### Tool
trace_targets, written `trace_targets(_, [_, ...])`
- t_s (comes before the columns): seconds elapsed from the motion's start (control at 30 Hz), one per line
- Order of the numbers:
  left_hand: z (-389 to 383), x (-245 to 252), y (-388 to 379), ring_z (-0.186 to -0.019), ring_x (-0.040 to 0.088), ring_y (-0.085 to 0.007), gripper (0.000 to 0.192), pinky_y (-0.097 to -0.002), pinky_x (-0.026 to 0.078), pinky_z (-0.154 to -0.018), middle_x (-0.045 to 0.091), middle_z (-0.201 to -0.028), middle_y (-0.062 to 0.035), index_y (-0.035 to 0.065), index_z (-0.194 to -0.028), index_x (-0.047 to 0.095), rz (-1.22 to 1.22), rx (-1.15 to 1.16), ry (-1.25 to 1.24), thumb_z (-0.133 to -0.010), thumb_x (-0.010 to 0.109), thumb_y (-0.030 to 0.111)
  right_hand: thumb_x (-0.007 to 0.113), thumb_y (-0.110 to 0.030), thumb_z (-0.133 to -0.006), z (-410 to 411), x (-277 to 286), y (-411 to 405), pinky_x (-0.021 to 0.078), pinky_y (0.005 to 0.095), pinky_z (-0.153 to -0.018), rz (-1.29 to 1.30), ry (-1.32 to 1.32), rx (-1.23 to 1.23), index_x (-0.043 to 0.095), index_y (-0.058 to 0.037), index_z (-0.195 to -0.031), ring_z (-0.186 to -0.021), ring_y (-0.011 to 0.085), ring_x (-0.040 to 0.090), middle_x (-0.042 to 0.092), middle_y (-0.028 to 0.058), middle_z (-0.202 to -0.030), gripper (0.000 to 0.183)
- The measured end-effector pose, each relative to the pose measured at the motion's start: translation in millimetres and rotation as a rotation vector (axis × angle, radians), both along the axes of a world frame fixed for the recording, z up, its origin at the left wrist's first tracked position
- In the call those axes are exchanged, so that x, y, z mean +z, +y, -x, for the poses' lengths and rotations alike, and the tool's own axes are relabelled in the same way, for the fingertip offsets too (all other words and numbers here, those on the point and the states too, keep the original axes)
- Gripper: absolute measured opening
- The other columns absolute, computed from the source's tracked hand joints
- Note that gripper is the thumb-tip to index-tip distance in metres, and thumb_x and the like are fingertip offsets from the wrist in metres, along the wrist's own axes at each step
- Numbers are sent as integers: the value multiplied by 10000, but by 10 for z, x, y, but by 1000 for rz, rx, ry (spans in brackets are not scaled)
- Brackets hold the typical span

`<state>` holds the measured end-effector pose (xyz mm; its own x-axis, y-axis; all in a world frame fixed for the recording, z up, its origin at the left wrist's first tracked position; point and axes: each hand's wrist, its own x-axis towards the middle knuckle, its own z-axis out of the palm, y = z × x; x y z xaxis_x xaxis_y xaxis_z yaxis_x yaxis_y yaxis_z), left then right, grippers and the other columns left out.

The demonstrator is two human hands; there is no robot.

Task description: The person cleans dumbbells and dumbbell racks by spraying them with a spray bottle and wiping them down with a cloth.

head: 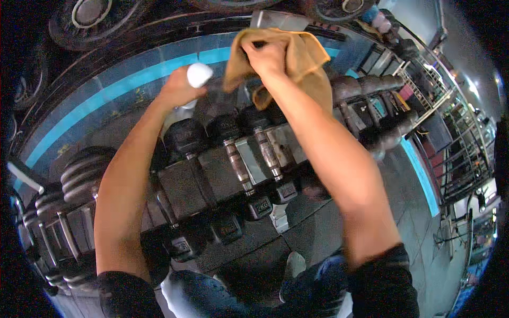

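My left hand (175, 89) is wrapped around a white bottle (200, 75); its rounded end shows above my fingers, and much of the rest is hidden. In my right hand (267, 59) I grip an orange-tan cloth (304, 55), which hangs in folds around the fingers and below the wrist. Both hands are raised beyond a dumbbell rack (222, 173). Below them lie a black-handled dumbbell (187, 135) and two dumbbells with metal handles, one (237, 163) left of the other (267, 153). Whether the cloth touches anything beneath it I cannot tell.
Ribbed round-headed dumbbells (85, 175) fill the rack's left end. More dumbbells (368, 84) lie at the right. Weight plates (89, 14) stand along the far edge, past a bright blue stripe (159, 63). My shoe (295, 263) is on the dark floor near the rack.
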<state>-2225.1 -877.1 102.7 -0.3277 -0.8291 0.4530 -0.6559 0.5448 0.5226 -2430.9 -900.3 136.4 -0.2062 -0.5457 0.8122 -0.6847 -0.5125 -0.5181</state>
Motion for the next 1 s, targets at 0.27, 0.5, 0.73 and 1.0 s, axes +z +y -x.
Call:
trace_targets(0.27, [-112, -14, 19, -869, 622, -339, 462, -386, 497, -787, 638, -922, -202, 3, -993, 600, -8, 174, -31, -595, 729, 200, 550, -436, -815, -88, 63, -453, 459, 420, -833, -524, 172, -171, 644, 5, -934, -944, 345, 595, 618, 216, -988, 466])
trace_targets(0.5, [-138, -135, -16, -862, 618, -347, 413, -386, 498, -784, 631, -923, -212, 4, -964, 606, 86, 121, 44, -608, 673, 203, 621, -428, -751, -214, -578, -143, 422, 367, -901, -998, 1002, -344, 537, -121, -1214, -1134, 238, 505, 506, 107, -1274, 562])
trace_targets(0.73, [195, -35, -79, -859, 620, -346, 427, -383, 499, -791, 637, -920, -204, 21, -987, 613, 112, 76, 50, -615, 662, 224, 634, -439, -765, 358, -673, -626, 451, 369, -859, -744, 389, -284, 612, -49, -1086, -1008, 211, 575, 624, 99, -1049, 506])
trace_targets(1.0, [-77, -74, 22, -884, 622, -333, 401, -381, 502, -797, 637, -924, -207, 7, -969, 612, 22, 188, 57, -618, 678, 191, 592, -372, -770, -464, -289, 138, 423, 448, -763, -1035, 803, -467, 673, -205, -1001, -981, 140, 580, 627, -2, -1071, 297])
